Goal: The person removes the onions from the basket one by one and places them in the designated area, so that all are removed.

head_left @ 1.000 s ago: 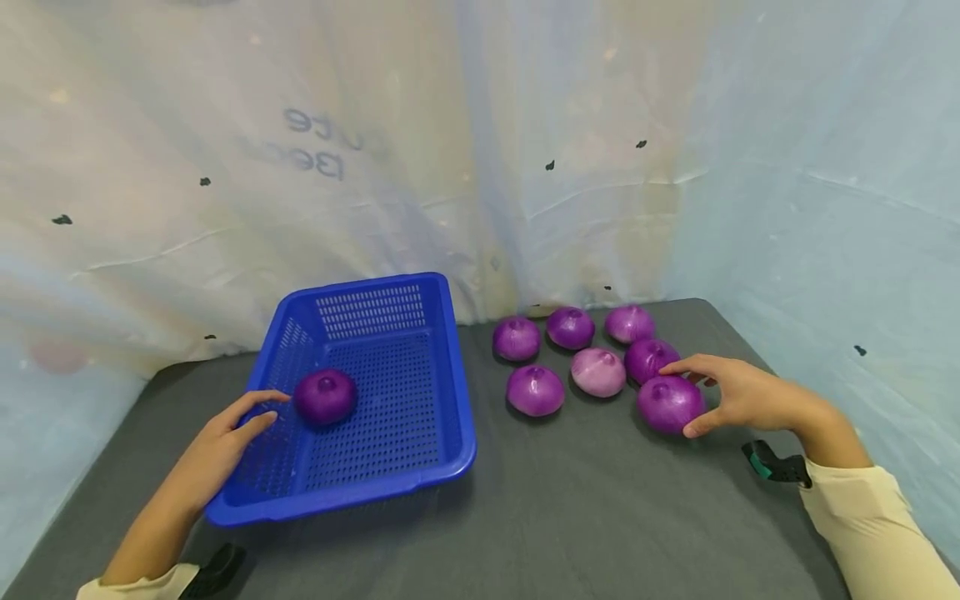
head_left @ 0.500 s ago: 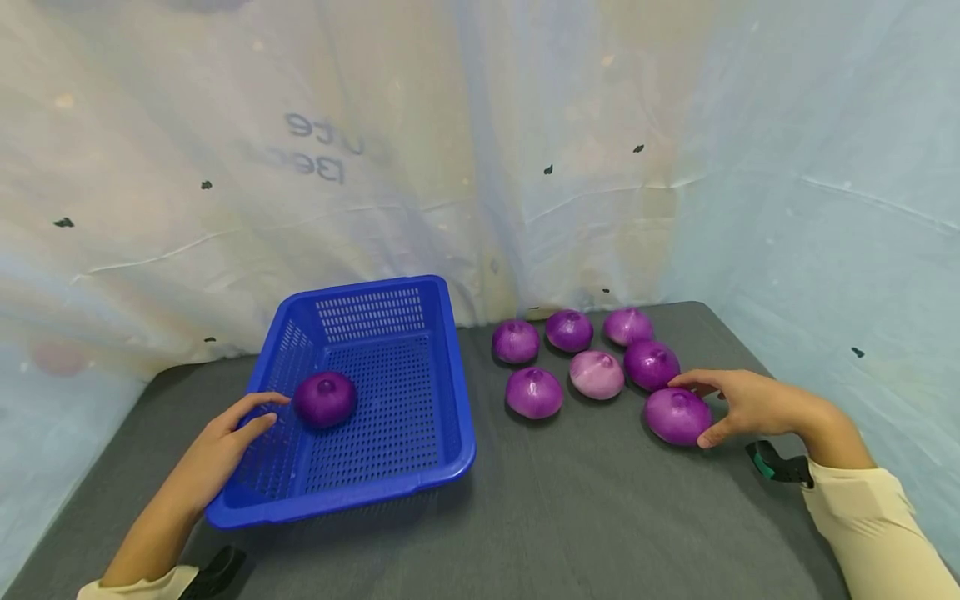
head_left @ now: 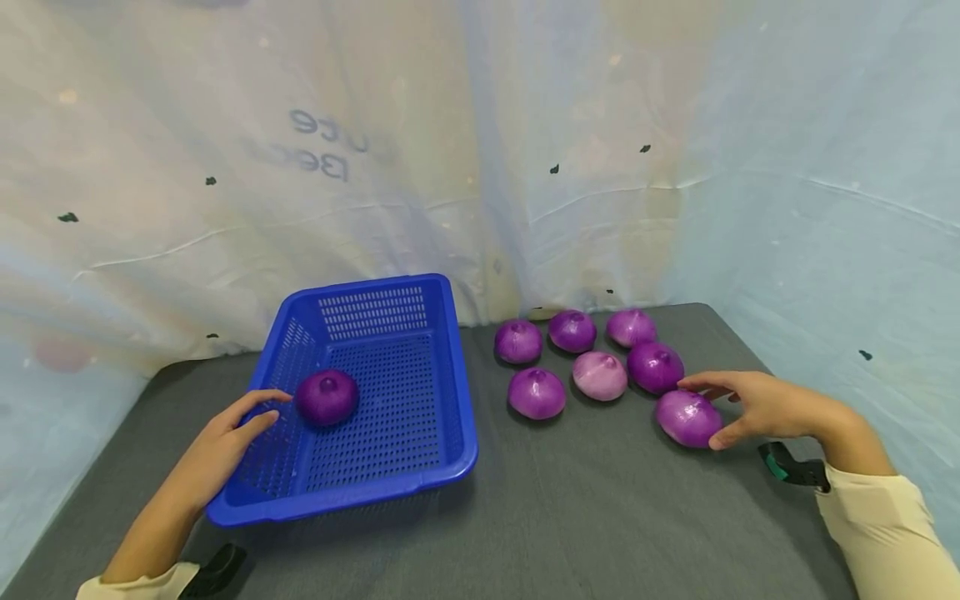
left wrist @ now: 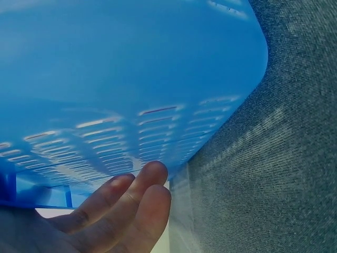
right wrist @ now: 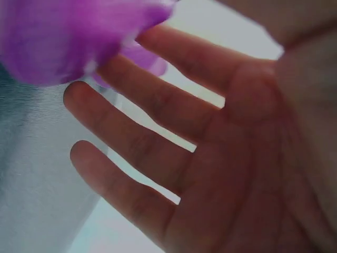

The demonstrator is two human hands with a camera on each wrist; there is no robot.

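Observation:
A blue plastic basket [head_left: 375, 417] with slotted walls stands on the left, one dark red onion [head_left: 327, 397] lying in it. My left hand [head_left: 225, 446] holds the basket's left rim, thumb and forefinger over the inner side. In the left wrist view its other fingers [left wrist: 150, 211] lie outside, under the slotted wall. On the right, my right hand [head_left: 780, 408] pinches a glossy purple-red onion [head_left: 688, 419] between thumb and fingertips. That onion is tilted on the cloth, close in front of another red onion [head_left: 656, 367]. In the right wrist view the lower fingers [right wrist: 126, 168] spread away from it.
Several more onions sit in loose rows right of the basket, among them a paler pink one [head_left: 599, 376] and a purple one [head_left: 537, 393] at the front. Dark grey cloth [head_left: 570, 517] covers the table. Pale plastic sheeting [head_left: 420, 167] hangs behind and at both sides.
My right hand has shifted right and slightly nearer with the onion, which has tilted and come away from the onion behind it. The left hand and basket stay where they were.

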